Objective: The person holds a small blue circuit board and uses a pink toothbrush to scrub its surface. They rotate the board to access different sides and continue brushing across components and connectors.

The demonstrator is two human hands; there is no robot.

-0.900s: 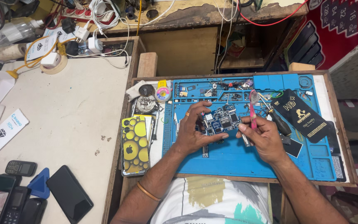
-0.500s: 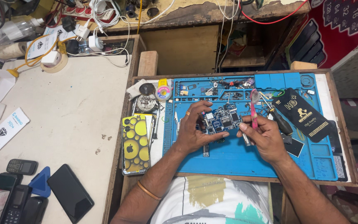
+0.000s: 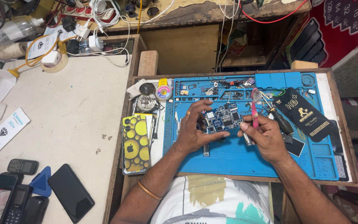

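Observation:
A small blue circuit board [image 3: 223, 119] lies on a blue work mat [image 3: 237, 155]. My left hand [image 3: 195, 128] grips the board's left side, thumb under its lower edge and fingers curled over the top. My right hand [image 3: 266, 137] sits just right of the board and holds a thin pink tool [image 3: 254, 108] upright between thumb and fingers. A metal tweezer tip [image 3: 246, 140] shows under this hand. Small screws and parts lie in the mat's top compartments [image 3: 228, 85].
A yellow-spotted phone case [image 3: 136, 143] lies left of the mat beside round tins [image 3: 146, 97]. A black flat packet [image 3: 302, 114] and a screwdriver [image 3: 278, 116] lie on the right. On the white desk [image 3: 63, 103] are phones [image 3: 70, 191], a blue pick [image 3: 42, 181], chargers and cables [image 3: 88, 37].
Both hands stay on the board and the pink tool; the fingers have shifted only slightly. The view has barely moved.

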